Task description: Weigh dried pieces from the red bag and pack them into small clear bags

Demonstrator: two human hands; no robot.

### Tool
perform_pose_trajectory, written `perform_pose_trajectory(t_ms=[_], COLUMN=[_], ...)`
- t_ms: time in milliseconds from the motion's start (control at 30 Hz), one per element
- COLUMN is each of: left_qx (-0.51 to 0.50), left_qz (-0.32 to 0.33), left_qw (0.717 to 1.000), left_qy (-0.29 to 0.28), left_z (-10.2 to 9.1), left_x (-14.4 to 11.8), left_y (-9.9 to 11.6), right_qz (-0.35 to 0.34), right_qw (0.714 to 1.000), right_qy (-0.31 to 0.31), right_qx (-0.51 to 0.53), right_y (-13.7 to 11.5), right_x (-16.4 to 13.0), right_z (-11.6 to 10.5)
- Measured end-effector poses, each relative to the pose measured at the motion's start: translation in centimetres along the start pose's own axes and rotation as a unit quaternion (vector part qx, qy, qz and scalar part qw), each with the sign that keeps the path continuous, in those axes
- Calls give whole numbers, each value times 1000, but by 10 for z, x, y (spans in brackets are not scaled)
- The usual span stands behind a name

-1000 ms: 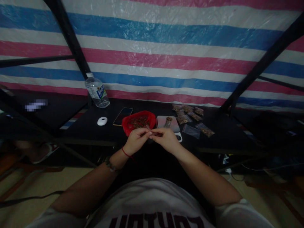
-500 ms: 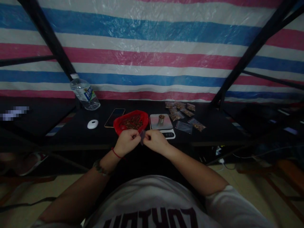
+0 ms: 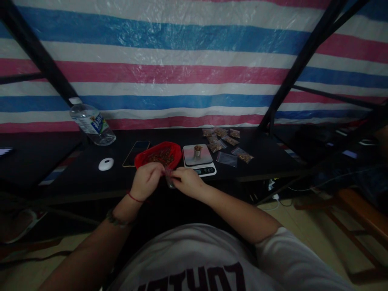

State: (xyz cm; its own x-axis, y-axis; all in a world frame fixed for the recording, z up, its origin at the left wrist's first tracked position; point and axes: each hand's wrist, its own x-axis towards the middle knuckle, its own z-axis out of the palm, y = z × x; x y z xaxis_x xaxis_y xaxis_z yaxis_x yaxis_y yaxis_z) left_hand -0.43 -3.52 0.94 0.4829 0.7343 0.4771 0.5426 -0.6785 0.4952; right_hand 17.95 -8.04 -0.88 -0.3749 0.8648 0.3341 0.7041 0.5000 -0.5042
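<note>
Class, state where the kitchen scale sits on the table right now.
The kitchen scale sits near the table's front edge, centre of the head view, just right of the red bowl and left of the small bags.

Dim scene, brighter glossy backdrop, dark foreground, wide-angle edge distortion

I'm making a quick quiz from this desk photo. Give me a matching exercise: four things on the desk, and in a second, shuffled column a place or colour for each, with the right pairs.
Things:
1. water bottle
2. small cup
3. phone
4. tray

Descriptions:
A. red, holding brownish bits
B. far left, by the striped tarp
C. standing on the scale
D. lying flat, just left of the tray

Pairs: 1-B, 2-C, 3-D, 4-A
</note>
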Motion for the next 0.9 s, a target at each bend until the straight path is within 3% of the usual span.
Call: perform_pose_trajectory(t_ms=[67,100,233,400,700,800,900], left_qx=[68,85,98,164,218,226,227], left_qz=[-6,0,58,46,-23,-21,-12], left_qw=[997,996,975,949,957,963,972], left_qy=[31,8,-188,-267,-191,-147,-61], left_z=[-10,-14,-26,-18,15,13,4], left_x=[4,6,9,6,4,1,-2], left_y=[-22,-33,-57,-58,-35,-26,-10], right_qz=[-21,-29,-47,-82,-56,-55,-67], right_qw=[1000,999,996,994,998,997,994], right_qy=[-15,-30,-76,-73,3,24,29], right_qx=[1,-3,-26,-21,32,56,81], right_y=[-2,-4,-9,-5,10,14,18], right_x=[-1,-2,-3,0,5,6,6], right_z=[-3,-4,-14,-31,-55,-59,-60])
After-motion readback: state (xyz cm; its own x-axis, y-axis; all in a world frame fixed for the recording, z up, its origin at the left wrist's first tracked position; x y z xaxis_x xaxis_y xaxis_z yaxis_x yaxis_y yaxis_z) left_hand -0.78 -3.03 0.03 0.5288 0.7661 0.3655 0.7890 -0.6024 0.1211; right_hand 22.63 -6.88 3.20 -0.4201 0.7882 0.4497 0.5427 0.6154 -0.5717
